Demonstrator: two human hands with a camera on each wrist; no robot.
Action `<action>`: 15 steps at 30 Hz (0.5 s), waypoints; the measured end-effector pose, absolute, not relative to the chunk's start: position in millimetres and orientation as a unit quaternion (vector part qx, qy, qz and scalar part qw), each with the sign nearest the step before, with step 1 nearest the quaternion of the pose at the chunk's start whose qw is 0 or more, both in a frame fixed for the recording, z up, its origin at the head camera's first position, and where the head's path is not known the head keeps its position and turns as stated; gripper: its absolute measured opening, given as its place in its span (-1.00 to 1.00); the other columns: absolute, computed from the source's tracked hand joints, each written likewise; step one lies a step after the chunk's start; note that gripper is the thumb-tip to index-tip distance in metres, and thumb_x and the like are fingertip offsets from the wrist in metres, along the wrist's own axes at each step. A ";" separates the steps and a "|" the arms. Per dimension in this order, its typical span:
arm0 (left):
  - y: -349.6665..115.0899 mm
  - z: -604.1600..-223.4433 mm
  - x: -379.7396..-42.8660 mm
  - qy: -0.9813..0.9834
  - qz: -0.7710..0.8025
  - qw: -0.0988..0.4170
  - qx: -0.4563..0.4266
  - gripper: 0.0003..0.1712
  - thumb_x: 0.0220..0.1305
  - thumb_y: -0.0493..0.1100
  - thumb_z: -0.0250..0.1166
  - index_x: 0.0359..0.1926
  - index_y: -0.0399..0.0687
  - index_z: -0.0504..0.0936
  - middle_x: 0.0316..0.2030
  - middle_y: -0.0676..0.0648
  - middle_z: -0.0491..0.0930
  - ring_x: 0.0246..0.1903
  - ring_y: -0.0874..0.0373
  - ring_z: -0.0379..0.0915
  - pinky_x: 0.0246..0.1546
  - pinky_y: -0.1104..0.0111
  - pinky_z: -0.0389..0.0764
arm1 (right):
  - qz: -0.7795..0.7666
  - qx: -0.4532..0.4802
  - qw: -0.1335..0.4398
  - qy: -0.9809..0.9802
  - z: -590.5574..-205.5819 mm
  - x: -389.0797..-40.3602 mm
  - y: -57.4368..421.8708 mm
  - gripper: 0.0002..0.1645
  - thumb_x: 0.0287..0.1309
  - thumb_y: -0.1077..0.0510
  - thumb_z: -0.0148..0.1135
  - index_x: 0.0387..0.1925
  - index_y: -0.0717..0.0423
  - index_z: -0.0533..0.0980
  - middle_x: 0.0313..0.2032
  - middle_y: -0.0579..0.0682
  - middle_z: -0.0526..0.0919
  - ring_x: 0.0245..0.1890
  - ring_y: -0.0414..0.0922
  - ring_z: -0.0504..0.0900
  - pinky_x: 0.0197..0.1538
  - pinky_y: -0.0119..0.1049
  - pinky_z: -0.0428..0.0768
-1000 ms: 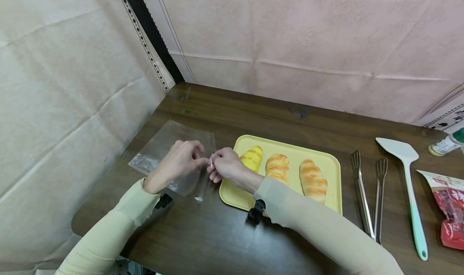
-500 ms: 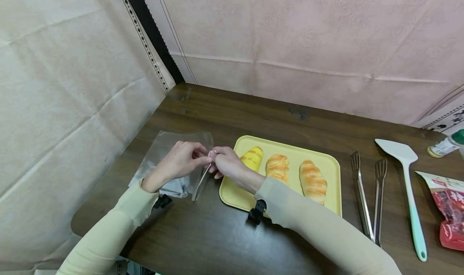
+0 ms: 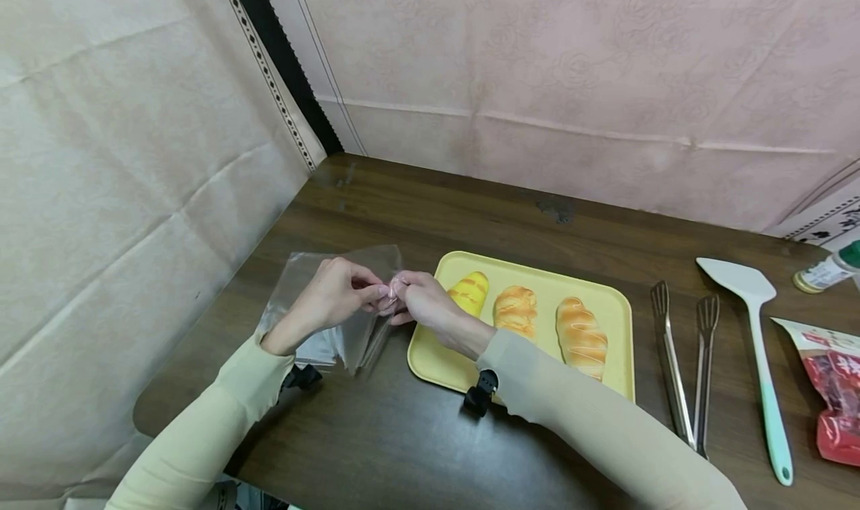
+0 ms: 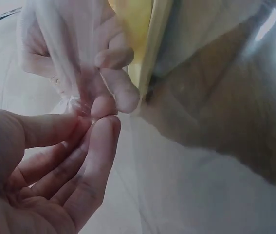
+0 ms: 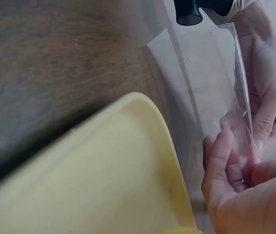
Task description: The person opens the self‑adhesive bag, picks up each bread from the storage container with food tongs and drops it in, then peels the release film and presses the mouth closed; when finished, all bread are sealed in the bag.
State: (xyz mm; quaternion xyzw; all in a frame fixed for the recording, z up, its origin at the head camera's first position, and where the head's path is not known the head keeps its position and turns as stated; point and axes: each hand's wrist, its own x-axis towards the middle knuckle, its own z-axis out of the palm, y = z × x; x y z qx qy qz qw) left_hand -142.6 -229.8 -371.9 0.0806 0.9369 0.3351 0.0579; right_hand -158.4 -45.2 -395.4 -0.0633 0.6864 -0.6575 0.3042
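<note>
Both hands meet at a clear plastic bag (image 3: 378, 259) left of the tray. In the head view my left hand (image 3: 334, 295) pinches the bag's edge between thumb and fingers. My right hand (image 3: 430, 305) pinches the same edge right beside it, fingertips close together. Gathered film shows between the thumb and fingers of the left hand (image 4: 60, 165) in the left wrist view. The right wrist view shows thin layers of film (image 5: 211, 73) standing up between the hands, with the right hand (image 5: 235, 187) at their lower end. The left forearm hides part of the bag.
A yellow tray (image 3: 537, 267) holds a yellow bread (image 3: 470, 293), a golden bread (image 3: 515, 308) and a striped bread (image 3: 581, 334). To its right lie metal tongs (image 3: 699, 368), a mint-handled spatula (image 3: 766, 368), a red packet (image 3: 836, 398) and a green-capped bottle (image 3: 823, 272).
The film has shifted and bunched up between the fingertips, and its loose lower part has spread into several folds. The hands stay in nearly the same place; the tray has not moved.
</note>
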 end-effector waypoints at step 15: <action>-227.9 -371.4 -133.2 0.945 0.236 -0.131 0.183 -0.84 0.31 -0.48 0.36 -0.15 -0.22 0.68 -0.33 -0.16 0.82 -0.41 0.05 0.73 -0.35 0.19 0.74 | -0.387 -0.131 0.026 0.913 -386.2 -137.5 -43.4 -0.17 0.27 0.05 0.57 0.37 0.14 0.28 0.01 0.11 0.56 -0.27 -0.03 0.60 -0.26 -0.24 0.58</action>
